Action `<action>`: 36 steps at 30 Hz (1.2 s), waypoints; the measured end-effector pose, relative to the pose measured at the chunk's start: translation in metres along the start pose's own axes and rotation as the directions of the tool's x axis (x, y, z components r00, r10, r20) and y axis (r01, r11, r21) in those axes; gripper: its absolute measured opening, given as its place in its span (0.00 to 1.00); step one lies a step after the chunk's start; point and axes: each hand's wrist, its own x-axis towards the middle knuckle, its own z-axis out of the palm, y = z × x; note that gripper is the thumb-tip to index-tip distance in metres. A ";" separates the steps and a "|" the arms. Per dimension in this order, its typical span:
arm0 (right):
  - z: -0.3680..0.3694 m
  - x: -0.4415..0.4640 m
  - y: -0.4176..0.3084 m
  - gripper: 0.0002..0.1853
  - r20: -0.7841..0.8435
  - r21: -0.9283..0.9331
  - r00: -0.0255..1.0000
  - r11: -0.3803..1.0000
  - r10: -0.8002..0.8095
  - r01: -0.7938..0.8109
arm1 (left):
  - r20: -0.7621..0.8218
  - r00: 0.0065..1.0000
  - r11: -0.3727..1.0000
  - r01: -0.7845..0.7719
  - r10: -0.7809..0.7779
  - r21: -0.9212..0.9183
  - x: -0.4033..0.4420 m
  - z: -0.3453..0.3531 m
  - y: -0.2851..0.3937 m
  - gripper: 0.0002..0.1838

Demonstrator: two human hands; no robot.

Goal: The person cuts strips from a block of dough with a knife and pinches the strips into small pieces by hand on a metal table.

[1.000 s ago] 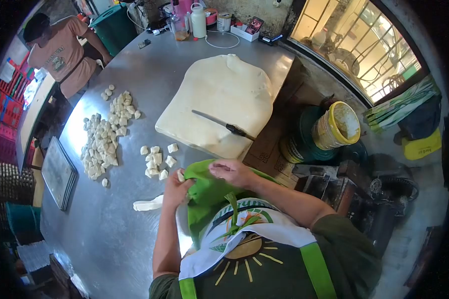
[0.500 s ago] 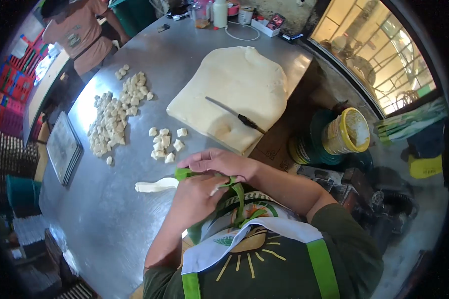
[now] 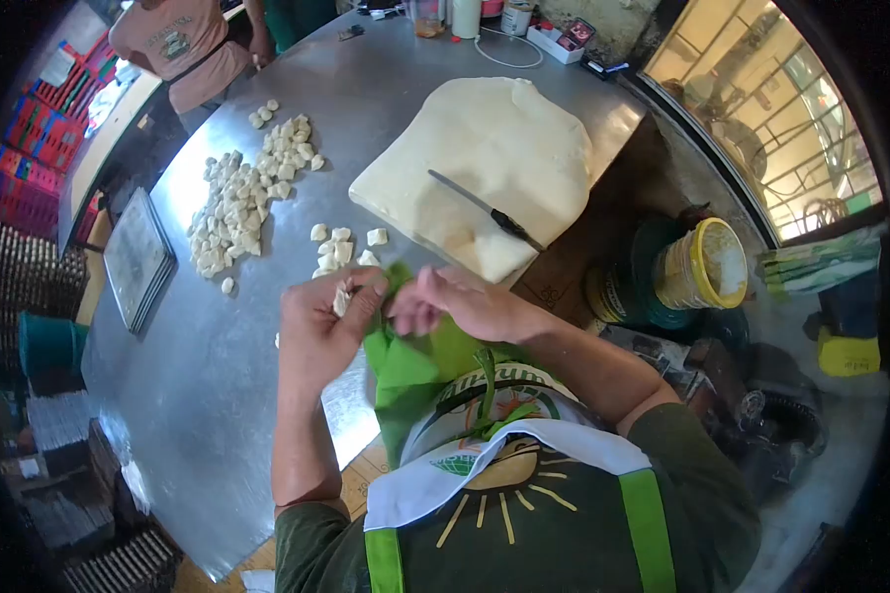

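Apparently, a dough piece (image 3: 342,299) is pinched in the curled left hand (image 3: 311,314), near the green apron (image 3: 415,364); the right hand (image 3: 473,302) is held with blurred fingers loosely spread. Handling of one piece seems under way; next, a steady pinch is probably called for. Beyond, a knife (image 3: 509,225) is laid on the dough slab (image 3: 465,124).

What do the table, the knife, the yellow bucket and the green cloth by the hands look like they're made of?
Table: metal, perhaps stainless steel, smooth with bright reflections.
Knife: thin, grey, probably metal blade; the dark handle could be plastic or wood.
Yellow bucket: likely plastic, going by its thick, evenly coloured rim.
Green cloth: matte fabric, falling in soft folds.
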 end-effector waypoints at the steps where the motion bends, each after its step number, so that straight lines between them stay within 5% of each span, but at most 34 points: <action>1: 0.010 0.003 -0.005 0.23 0.028 0.297 0.996 0.951 0.083 -0.087 | 0.007 0.994 0.990 -0.112 0.112 0.091 -0.002 0.004 0.007 0.07; 3: 0.020 0.010 -0.013 0.26 0.139 0.773 0.973 0.594 0.184 -0.223 | 0.037 0.969 0.955 -0.249 0.246 0.162 -0.004 0.014 0.017 0.08; 8: 0.009 0.021 0.031 0.25 0.199 0.734 0.953 0.609 0.230 -0.301 | 0.328 0.910 0.863 -0.366 0.253 0.348 -0.024 0.037 0.043 0.09; 11: 0.000 0.008 0.012 0.25 -0.254 0.172 0.967 0.984 0.011 0.034 | 0.397 0.893 0.892 -0.342 0.210 0.297 -0.032 0.028 0.051 0.09; 12: 0.000 -0.002 -0.003 0.25 -0.255 0.173 0.967 0.984 0.012 0.033 | 0.406 0.893 0.932 -0.298 0.196 0.205 -0.034 0.021 0.050 0.10; 14: 0.000 -0.025 -0.037 0.25 -0.323 0.649 0.936 0.686 -0.142 0.328 | 0.408 0.895 0.963 -0.246 0.181 0.114 -0.035 0.008 0.044 0.11; 17: 0.006 -0.058 -0.065 0.24 -0.293 0.612 0.940 0.721 -0.175 0.325 | 0.193 0.960 0.948 -0.145 0.205 -0.284 -0.041 -0.009 0.027 0.11; 19: 0.009 -0.071 -0.071 0.23 -0.269 0.604 0.946 0.734 -0.181 0.312 | 0.100 0.985 0.940 -0.103 0.143 -0.326 -0.046 -0.005 0.015 0.11; 22: 0.003 -0.072 -0.081 0.25 -0.292 0.193 0.896 0.897 -0.334 0.397 | -0.097 0.995 0.907 -0.066 0.028 -0.415 -0.043 0.001 0.001 0.10; 25: 0.004 -0.087 -0.092 0.26 -0.313 0.381 0.927 0.867 -0.207 0.322 | 0.291 0.882 0.895 -0.256 0.371 -0.366 -0.034 0.006 -0.004 0.07; 30: 0.007 -0.086 -0.075 0.27 -0.265 0.490 0.960 0.844 -0.094 0.218 | 0.148 0.790 0.723 -0.444 0.594 -0.529 -0.027 0.012 0.030 0.06; 36: 0.025 -0.095 -0.053 0.26 -0.191 0.498 0.982 0.862 0.002 0.095 | 0.090 0.437 0.354 -0.573 0.895 -0.739 -0.012 0.018 0.044 0.05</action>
